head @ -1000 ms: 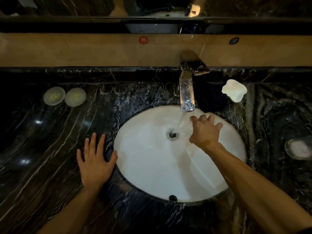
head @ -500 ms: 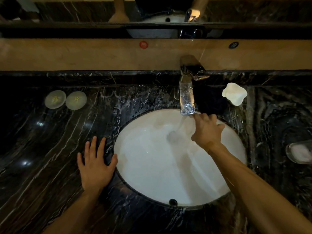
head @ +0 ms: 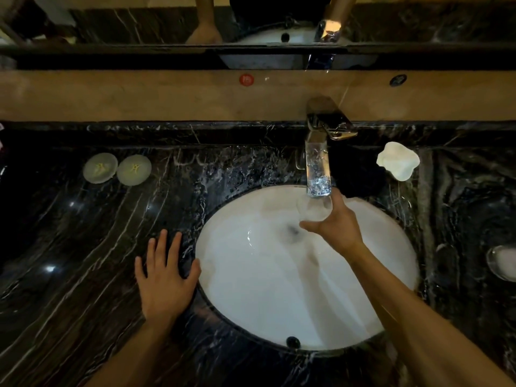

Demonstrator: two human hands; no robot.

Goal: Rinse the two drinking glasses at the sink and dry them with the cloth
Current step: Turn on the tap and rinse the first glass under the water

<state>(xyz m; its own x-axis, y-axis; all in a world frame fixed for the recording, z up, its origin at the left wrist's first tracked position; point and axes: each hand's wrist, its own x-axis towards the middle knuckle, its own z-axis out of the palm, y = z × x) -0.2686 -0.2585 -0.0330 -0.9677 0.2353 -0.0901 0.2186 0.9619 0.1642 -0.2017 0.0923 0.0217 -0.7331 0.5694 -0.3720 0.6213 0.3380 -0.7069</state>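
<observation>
My right hand (head: 335, 224) holds a clear drinking glass (head: 314, 210) right under the spout of the chrome faucet (head: 318, 169), above the white sink basin (head: 265, 289). The glass is faint, its rim facing up toward the spout. My left hand (head: 164, 275) lies flat with fingers spread on the black marble counter (head: 69, 261), touching the basin's left rim. A second clear glass item (head: 502, 262) rests at the right edge of the counter, partly cut off. A dark patch (head: 360, 177) right of the faucet could be a cloth; I cannot tell.
Two round white discs (head: 100, 167) (head: 134, 170) sit at the back left of the counter. A white wavy dish (head: 398, 163) sits right of the faucet. A tan ledge (head: 139, 96) and a mirror run along the back.
My right hand has risen from over the drain to just under the spout, and the glass now shows in it. My left hand has stayed flat on the counter.
</observation>
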